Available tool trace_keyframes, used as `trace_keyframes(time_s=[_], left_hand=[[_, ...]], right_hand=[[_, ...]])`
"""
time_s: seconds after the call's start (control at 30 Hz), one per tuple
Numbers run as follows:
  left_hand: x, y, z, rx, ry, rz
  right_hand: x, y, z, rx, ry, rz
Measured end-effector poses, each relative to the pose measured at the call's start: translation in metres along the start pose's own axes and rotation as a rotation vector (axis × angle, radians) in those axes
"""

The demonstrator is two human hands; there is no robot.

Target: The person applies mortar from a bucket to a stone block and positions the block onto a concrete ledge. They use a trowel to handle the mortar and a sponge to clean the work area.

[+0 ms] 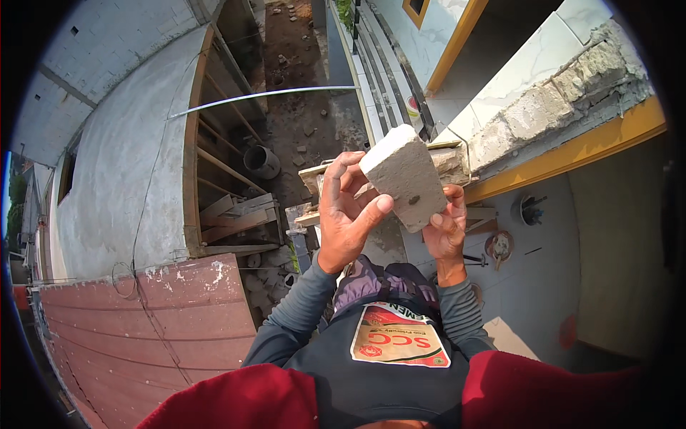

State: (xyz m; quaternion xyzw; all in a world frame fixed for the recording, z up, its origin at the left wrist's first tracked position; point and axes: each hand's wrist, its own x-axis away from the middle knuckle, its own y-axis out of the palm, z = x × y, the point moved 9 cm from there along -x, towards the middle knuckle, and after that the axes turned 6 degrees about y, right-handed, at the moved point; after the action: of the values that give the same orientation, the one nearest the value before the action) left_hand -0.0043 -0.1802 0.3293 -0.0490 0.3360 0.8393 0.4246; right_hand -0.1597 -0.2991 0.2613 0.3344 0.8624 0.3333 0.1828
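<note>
A pale, rough rectangular block [401, 171] is tilted up at the centre, a small dark pit on its face. My right hand [446, 225] grips its lower right corner with thumb and fingers. Beside its left edge, my left hand [350, 207] has its fingers spread and slightly curved, the thumb out; whether the fingertips touch the block is unclear. Behind the block are rough timber pieces [311, 179] and the end of a broken masonry wall top [532, 114].
A yellow-edged beam [572, 151] runs rightward. Down left are a red-brown roof sheet [143, 322] and a cement wall [121, 179]. Below lie a dirt passage [293, 50] with a grey bucket [261, 163], and a tiled floor [529, 300] with containers. A pale pipe [264, 95] spans the passage.
</note>
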Motion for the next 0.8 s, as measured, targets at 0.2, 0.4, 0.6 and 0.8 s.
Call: trace_keyframes(time_s=[0.2,0.4,0.6,0.8], left_hand=[[0.016,0.081,-0.052,-0.06,-0.123,-0.142],[0.068,0.116,-0.154,-0.048,-0.506,-0.094],[0.145,0.126,-0.227,-0.216,-0.736,-0.062],[0.26,0.121,-0.323,-0.192,-1.283,0.212]], right_hand=[[0.06,-0.054,-0.037,0.01,-0.124,0.158],[0.124,-0.133,-0.058,0.09,-0.076,0.292],[0.219,-0.286,-0.039,0.227,0.215,0.55],[0.419,-0.566,0.018,0.702,0.687,1.179]])
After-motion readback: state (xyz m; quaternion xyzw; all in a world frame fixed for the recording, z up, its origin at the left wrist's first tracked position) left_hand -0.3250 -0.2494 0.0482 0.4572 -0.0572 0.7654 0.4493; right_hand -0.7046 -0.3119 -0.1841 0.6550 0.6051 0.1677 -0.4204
